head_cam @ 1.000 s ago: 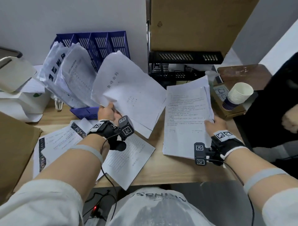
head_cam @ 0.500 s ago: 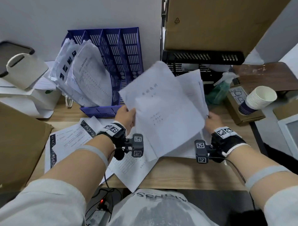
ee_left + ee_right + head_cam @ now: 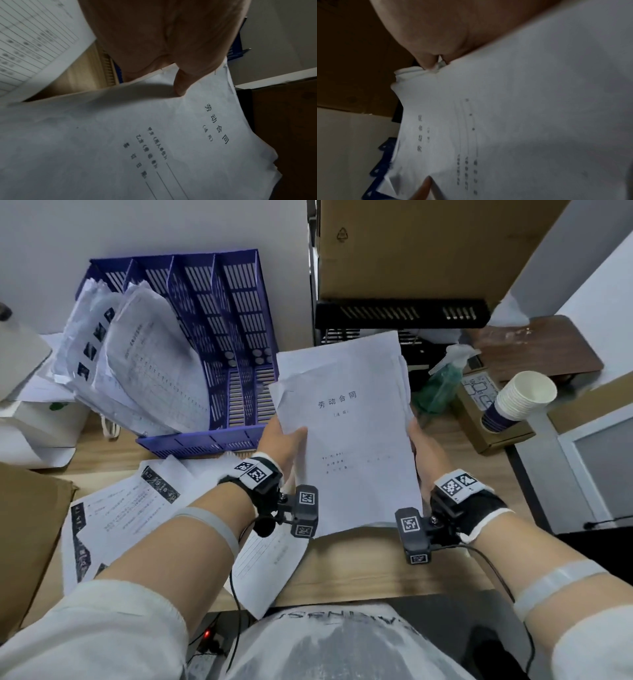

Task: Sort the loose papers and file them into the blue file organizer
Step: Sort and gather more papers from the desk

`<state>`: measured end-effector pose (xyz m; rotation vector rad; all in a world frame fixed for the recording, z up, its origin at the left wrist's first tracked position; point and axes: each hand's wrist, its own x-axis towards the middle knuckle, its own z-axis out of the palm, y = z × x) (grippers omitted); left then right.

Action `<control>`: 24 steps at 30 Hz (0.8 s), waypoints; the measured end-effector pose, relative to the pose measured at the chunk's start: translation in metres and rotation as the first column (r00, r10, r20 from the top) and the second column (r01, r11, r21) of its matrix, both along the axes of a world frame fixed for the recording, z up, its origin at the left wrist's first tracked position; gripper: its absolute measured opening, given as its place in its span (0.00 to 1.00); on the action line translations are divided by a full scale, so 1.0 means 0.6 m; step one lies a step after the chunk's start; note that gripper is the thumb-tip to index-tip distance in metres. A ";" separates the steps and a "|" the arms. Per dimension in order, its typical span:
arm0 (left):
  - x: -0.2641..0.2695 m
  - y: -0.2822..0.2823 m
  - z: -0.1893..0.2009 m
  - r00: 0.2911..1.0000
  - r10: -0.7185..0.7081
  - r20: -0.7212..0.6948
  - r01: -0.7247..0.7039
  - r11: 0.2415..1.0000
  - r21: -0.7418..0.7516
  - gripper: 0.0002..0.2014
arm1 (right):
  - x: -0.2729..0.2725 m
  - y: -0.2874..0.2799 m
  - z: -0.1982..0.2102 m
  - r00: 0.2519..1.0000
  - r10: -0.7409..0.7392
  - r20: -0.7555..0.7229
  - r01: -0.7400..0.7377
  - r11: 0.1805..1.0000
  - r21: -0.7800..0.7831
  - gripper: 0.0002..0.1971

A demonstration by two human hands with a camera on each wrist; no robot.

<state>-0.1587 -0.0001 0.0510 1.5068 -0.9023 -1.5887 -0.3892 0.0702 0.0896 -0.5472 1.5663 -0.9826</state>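
Observation:
Both hands hold one stack of white papers upright above the desk, its cover sheet printed with a short title. My left hand grips the stack's left edge, thumb on the front sheet. My right hand grips the right edge, fingers behind the sheets. The blue file organizer stands at the back left against the wall. Its two left slots hold leaning papers; the right slots show bare slats. More loose sheets lie on the desk under my left forearm.
A cardboard box on a black rack rises behind the stack. A green spray bottle, stacked paper cups and a small carton sit at the right. A brown cardboard sheet lies at the left.
The two bundles, held apart a second ago, have been brought together into one stack. Both hands now hold it square in front of me.

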 end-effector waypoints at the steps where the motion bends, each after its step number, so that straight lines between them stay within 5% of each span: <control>1: -0.007 -0.001 0.010 0.999 -0.014 -0.030 0.012 0.999 -0.042 0.20 | -0.003 -0.002 0.002 1.000 0.016 -0.012 -0.016 1.000 -0.022 0.24; 6: -0.032 -0.013 0.058 0.988 -0.054 -0.143 0.018 0.970 -0.244 0.18 | -0.019 -0.001 0.030 0.953 0.034 -0.300 -0.105 0.969 -0.225 0.13; 9: -0.042 -0.001 0.067 0.979 -0.113 -0.167 0.058 0.951 -0.304 0.21 | -0.024 0.014 0.032 0.953 -0.051 -0.299 -0.015 0.977 -0.213 0.09; 13: -0.053 0.022 0.044 0.970 -0.245 -0.006 0.231 0.923 -0.309 0.25 | -0.022 0.051 0.000 0.962 -0.076 -0.263 0.017 0.976 -0.219 0.14; 18: -0.070 0.033 0.037 0.958 -0.281 0.064 0.286 0.895 -0.342 0.21 | -0.029 0.048 -0.011 0.965 -0.095 -0.246 0.034 0.970 -0.239 0.11; 24: -0.081 0.038 0.019 0.941 -0.192 0.277 0.273 0.917 -0.290 0.13 | -0.041 0.036 -0.033 0.958 -0.068 -0.280 0.037 0.993 -0.114 0.07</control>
